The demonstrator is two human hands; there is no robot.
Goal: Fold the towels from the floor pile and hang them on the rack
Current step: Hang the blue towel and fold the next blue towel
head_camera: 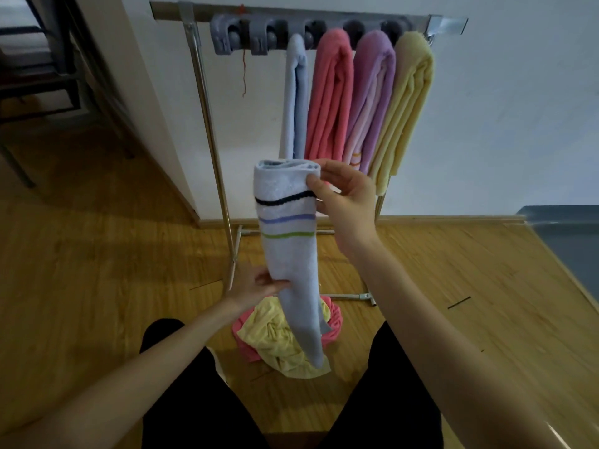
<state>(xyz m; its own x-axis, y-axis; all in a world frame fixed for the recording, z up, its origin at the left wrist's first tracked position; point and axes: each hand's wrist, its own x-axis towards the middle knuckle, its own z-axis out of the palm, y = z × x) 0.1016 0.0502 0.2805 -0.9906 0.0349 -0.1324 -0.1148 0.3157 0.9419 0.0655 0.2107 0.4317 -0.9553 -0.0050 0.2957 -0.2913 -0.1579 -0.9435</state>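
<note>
Striped towel is folded into a long narrow strip and held up in front of the rack, hanging roughly vertical with a slight lean, lower end dangling over the pile on the floor. Right hand has the top: thumb on the near face just above the black stripe, fingers curled round the far side of the folded edge, so it's a pinch on the upper right corner. Left hand pinches the strip's left edge around mid-length, thumb and fingertips pressed together on the cloth; the rest of that hand's fingers are hidden behind the towel, can't tell how they lie. Stripes on the towel top to bottom: black, purple, green. Rack's top bar carries a grey clip strip with round holders; the two leftmost holders have nothing in them. Four folded towels hang from it side by side, touching: pale blue towel, pink towel, purple towel, yellow towel at the far right. A thin red thread hangs from the clip strip. Pile is crumpled yellow cloth over pink, sitting on the floor between the rack's base feet and the person's knees, black trousers. White wall behind the rack, dark chair frame at far left.
</note>
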